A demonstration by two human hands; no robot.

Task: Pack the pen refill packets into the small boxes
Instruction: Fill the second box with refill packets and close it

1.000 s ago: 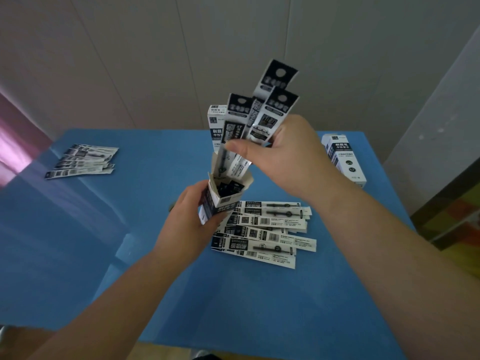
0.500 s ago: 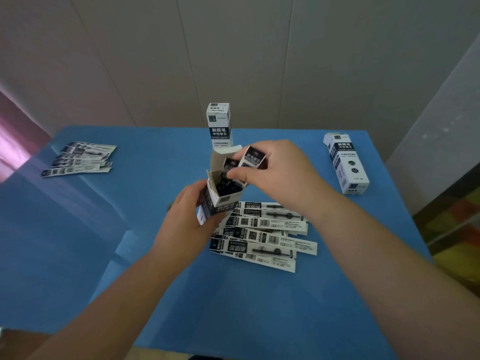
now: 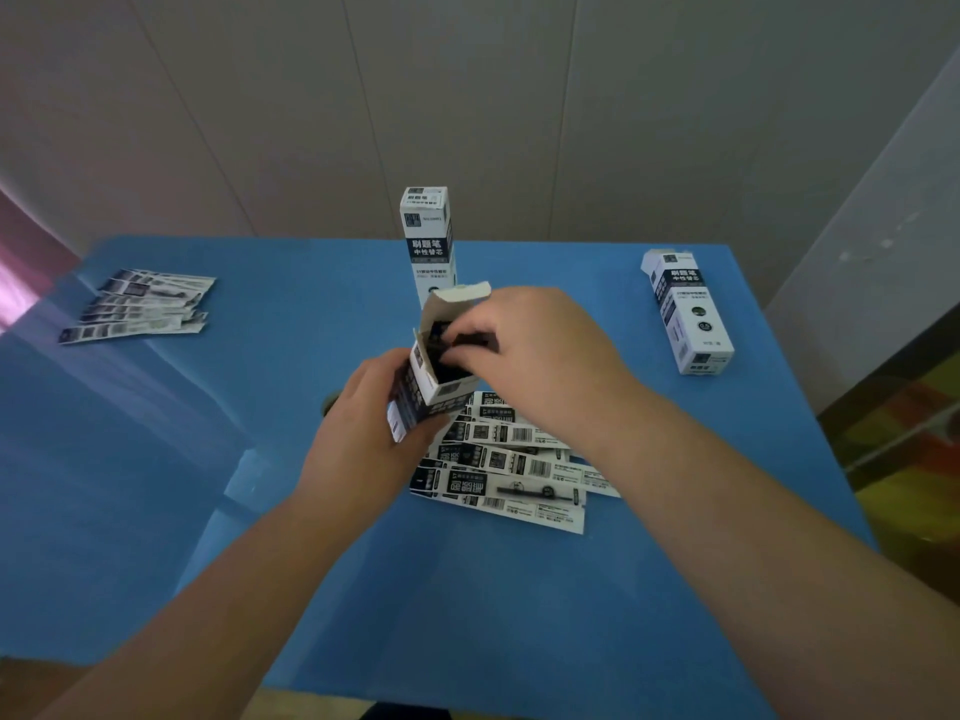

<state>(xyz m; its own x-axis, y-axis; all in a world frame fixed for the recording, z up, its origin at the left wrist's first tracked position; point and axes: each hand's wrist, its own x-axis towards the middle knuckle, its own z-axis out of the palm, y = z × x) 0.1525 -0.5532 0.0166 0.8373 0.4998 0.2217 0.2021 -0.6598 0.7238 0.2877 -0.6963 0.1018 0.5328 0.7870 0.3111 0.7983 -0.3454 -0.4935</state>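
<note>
Left hand grips open box (contents blurred).

right hand fingertips hidden inside open box, far packets blurred

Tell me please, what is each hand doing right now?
Left hand: holding the open box.
Right hand: fingers curled at the box mouth; grip cannot be told.

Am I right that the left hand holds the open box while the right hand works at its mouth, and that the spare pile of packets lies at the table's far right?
Not quite: the head view shows the spare pile of packets at the table's far left. The left hand does hold the open box, right hand at its mouth.
</note>
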